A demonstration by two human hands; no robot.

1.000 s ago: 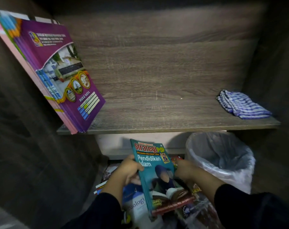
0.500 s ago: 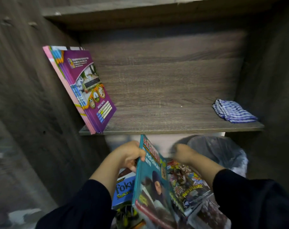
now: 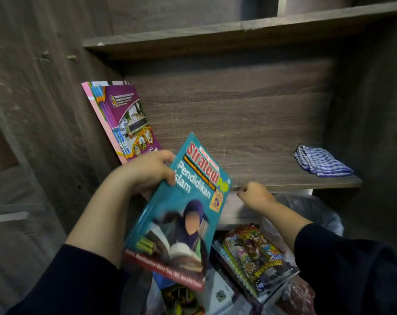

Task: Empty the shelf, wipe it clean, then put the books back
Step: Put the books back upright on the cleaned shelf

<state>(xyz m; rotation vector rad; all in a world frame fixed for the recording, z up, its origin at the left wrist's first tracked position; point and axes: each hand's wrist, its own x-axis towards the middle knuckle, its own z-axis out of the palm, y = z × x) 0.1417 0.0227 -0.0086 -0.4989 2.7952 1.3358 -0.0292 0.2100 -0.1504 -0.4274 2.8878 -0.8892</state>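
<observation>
While the left hand grips a teal "Strategi PdP Pendidikan Islam" paperback by its left edge in front of the dark wooden shelf, the right hand hangs curled, holding nothing. Purple-covered notebooks lean at the shelf's left; a blue checked cloth lies at its right.
</observation>
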